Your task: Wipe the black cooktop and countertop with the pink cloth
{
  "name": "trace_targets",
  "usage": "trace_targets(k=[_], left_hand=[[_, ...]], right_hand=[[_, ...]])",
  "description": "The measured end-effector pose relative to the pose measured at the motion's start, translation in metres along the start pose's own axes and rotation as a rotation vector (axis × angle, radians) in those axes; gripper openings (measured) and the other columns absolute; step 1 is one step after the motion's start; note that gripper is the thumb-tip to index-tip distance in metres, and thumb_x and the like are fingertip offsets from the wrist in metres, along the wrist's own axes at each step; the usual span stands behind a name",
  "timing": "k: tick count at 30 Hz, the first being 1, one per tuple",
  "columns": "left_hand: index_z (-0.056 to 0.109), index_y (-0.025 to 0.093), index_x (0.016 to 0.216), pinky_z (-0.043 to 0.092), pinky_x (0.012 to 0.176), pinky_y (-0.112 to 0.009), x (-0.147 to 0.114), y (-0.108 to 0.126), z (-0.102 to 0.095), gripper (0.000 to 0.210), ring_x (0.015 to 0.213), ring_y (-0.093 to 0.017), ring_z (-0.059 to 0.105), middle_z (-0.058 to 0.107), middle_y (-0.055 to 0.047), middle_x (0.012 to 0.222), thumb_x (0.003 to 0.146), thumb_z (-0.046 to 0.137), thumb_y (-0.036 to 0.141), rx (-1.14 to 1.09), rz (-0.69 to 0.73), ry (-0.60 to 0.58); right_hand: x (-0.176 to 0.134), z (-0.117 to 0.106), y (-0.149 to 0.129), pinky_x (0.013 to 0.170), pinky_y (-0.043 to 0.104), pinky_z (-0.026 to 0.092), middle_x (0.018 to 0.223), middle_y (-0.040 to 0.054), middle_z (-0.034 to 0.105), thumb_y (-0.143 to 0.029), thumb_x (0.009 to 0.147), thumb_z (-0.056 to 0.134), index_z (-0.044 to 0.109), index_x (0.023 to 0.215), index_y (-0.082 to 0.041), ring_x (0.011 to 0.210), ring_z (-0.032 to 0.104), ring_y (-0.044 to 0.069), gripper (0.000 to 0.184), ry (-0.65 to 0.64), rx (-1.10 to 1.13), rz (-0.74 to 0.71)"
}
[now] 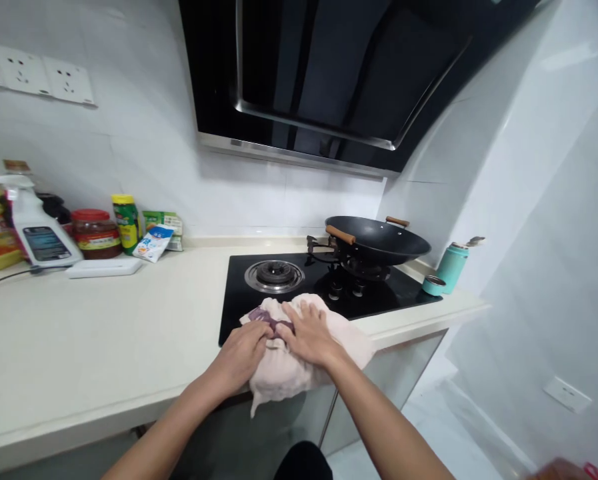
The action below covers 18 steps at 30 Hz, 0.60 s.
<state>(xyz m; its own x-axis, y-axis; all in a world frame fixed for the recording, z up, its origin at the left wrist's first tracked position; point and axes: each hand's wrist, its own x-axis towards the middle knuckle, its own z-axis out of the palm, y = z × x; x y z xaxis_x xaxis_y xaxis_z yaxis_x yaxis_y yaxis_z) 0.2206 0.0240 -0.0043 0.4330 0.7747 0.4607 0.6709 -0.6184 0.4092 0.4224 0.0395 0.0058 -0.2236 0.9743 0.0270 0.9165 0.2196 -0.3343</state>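
Note:
A pale pink cloth (286, 377) with a purple patch lies bunched at the front edge of the black gas hob (379, 300), part of it hanging over the counter's edge. My left hand (246, 350) is at the cloth's left side, its fingers curled and closed on a fold near the purple patch. On top of the cloth rests my right hand (311, 333), fingers spread and pressing down flat. The two hands are close together, thumbs almost meeting. Behind them is the bare left burner (275, 275).
A black wok (386, 241) with wooden handles sits on the right burner. Beside the hob stand a teal bottle (453, 267) and its cup-like lid (433, 285). A spray bottle (41, 227), a red-lidded jar (95, 235) and seasoning packets line the wall. The range hood (319, 80) overhangs.

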Motion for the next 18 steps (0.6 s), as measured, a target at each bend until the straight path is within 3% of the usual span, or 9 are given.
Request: trace_targets(k=[3, 6, 11, 15, 18], left_hand=[[0.067, 0.023, 0.096, 0.053, 0.088, -0.037, -0.018, -0.013, -0.023, 0.028, 0.095, -0.023, 0.071, 0.076, -0.005, 0.099, 0.094, 0.040, 0.028, -0.009, -0.085, 0.043], [0.067, 0.024, 0.098, 0.055, 0.085, -0.035, -0.034, -0.031, -0.046, 0.027, 0.095, -0.024, 0.072, 0.077, -0.004, 0.101, 0.093, 0.042, 0.035, -0.003, -0.148, 0.067], [0.071, 0.024, 0.102, 0.058, 0.087, -0.035, -0.059, -0.069, -0.078, 0.033, 0.099, -0.025, 0.074, 0.079, -0.006, 0.107, 0.091, 0.047, 0.044, 0.076, -0.219, 0.149], [0.072, 0.025, 0.098, 0.059, 0.087, -0.034, -0.078, -0.095, -0.091, 0.030, 0.097, -0.024, 0.076, 0.080, -0.004, 0.106, 0.091, 0.050, 0.044, 0.127, -0.241, 0.200], [0.075, 0.027, 0.100, 0.060, 0.091, -0.037, -0.092, -0.114, -0.089, 0.033, 0.104, -0.025, 0.075, 0.079, -0.004, 0.114, 0.092, 0.049, 0.047, 0.179, -0.246, 0.223]], right_hand=[[0.025, 0.007, -0.026, 0.119, 0.063, 0.001, 0.171, 0.0124, 0.012, -0.076, 0.095, 0.030, 0.026, 0.162, -0.034, 0.156, 0.005, 0.042, 0.079, -0.056, 0.018, -0.076], [0.054, 0.006, -0.029, 0.120, 0.056, 0.011, 0.168, 0.0111, 0.025, -0.061, 0.094, 0.047, 0.037, 0.156, -0.034, 0.154, 0.018, 0.037, 0.069, -0.036, -0.018, -0.057], [0.098, -0.010, 0.007, 0.108, 0.039, 0.036, 0.145, 0.0173, 0.054, -0.026, 0.096, 0.042, 0.043, 0.149, -0.019, 0.134, 0.051, 0.028, 0.053, 0.101, -0.103, 0.157], [0.133, -0.026, 0.035, 0.099, 0.038, 0.042, 0.136, 0.0228, 0.060, -0.024, 0.093, 0.052, 0.037, 0.152, -0.014, 0.123, 0.061, 0.030, 0.062, 0.156, -0.205, 0.319], [0.161, -0.036, 0.049, 0.101, 0.046, 0.041, 0.129, 0.0243, 0.063, -0.029, 0.089, 0.061, 0.053, 0.139, -0.012, 0.126, 0.059, 0.035, 0.053, 0.179, -0.290, 0.407]])
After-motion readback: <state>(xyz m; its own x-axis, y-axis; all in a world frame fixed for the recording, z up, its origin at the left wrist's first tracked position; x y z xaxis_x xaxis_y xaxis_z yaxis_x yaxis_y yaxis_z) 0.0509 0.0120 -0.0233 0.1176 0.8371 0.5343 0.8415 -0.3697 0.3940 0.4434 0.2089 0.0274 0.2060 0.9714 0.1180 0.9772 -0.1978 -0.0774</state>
